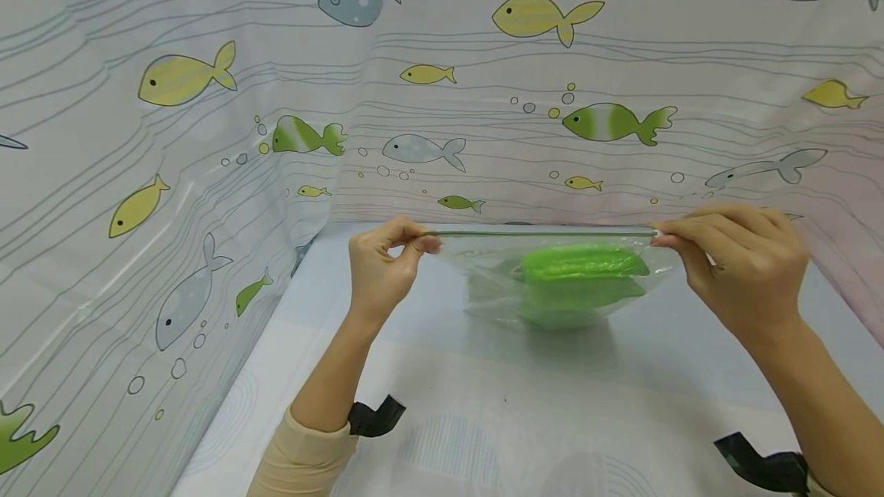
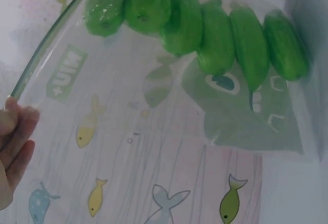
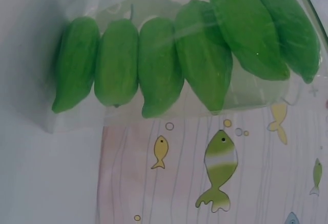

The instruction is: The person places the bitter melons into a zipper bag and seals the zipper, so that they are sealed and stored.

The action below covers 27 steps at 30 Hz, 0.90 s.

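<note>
A clear zip-top plastic bag (image 1: 493, 290) is held up by its top edge, the green zip strip (image 1: 539, 234) stretched straight between both hands. My left hand (image 1: 382, 271) pinches the strip's left end between thumb and fingers. At the opposite end, my right hand (image 1: 749, 271) pinches the right corner. Several plump green vegetables (image 3: 161, 67), like small cucumbers with pointed ends, lie side by side in a row inside the bag. Green printing (image 2: 246, 114) shows on the bag in the left wrist view. The right wrist view leaves almost all of the right hand out.
A pale tabletop (image 1: 449, 374) with faint patterns lies beneath the bag. Fish-printed sheeting (image 1: 483, 113) rises behind the table and along its left side, with a pinkish part on the right. A black strap (image 1: 376, 416) sits on each wrist.
</note>
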Tool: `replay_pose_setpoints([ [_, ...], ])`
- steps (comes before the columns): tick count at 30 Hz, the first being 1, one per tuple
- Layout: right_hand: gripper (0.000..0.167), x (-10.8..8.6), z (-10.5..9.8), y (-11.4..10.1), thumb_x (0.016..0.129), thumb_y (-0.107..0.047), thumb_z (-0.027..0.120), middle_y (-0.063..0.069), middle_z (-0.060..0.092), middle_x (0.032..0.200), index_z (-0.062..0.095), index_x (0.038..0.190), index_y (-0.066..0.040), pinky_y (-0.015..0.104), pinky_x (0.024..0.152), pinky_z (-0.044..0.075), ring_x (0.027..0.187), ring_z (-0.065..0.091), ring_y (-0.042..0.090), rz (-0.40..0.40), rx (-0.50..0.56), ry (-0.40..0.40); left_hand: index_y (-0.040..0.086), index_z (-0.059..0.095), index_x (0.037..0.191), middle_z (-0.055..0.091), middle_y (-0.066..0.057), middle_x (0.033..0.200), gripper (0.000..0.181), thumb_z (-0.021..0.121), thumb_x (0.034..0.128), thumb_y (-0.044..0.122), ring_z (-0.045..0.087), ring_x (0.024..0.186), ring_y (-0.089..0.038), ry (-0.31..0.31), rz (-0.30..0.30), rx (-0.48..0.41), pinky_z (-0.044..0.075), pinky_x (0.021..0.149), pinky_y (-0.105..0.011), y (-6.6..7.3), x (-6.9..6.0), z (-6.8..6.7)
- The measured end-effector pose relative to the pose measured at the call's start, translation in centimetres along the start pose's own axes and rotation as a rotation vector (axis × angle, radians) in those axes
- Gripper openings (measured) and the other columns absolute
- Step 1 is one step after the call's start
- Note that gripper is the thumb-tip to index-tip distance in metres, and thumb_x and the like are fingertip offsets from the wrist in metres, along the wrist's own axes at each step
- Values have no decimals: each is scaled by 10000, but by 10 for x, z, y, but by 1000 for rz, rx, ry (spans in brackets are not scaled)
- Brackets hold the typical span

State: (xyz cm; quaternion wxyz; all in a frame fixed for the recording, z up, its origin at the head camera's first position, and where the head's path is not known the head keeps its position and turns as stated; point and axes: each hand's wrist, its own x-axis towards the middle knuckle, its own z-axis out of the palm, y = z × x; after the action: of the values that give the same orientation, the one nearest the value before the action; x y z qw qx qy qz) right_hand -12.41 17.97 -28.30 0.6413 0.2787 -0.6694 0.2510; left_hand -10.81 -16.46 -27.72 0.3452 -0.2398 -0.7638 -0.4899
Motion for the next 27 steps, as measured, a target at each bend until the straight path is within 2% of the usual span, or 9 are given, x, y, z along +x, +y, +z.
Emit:
replay_pose_setpoints([
  [12, 477, 0, -6, 5, 898, -412, 656, 151, 662, 611, 731, 676, 3, 431, 504, 295, 570, 581, 378, -5, -31, -28, 14, 697, 714, 706, -62, 672, 136, 723, 790, -95, 683, 610, -176, 3, -11, 10, 555, 668, -265, 1, 2, 1],
  [27, 511, 0, -8, 10, 883, -450, 656, 155, 653, 599, 729, 665, 7, 417, 500, 284, 546, 564, 380, 28, -53, 9, 2, 692, 714, 705, -78, 680, 132, 719, 792, -101, 687, 623, -185, 3, -20, 10, 560, 677, -272, -3, 1, 1],
])
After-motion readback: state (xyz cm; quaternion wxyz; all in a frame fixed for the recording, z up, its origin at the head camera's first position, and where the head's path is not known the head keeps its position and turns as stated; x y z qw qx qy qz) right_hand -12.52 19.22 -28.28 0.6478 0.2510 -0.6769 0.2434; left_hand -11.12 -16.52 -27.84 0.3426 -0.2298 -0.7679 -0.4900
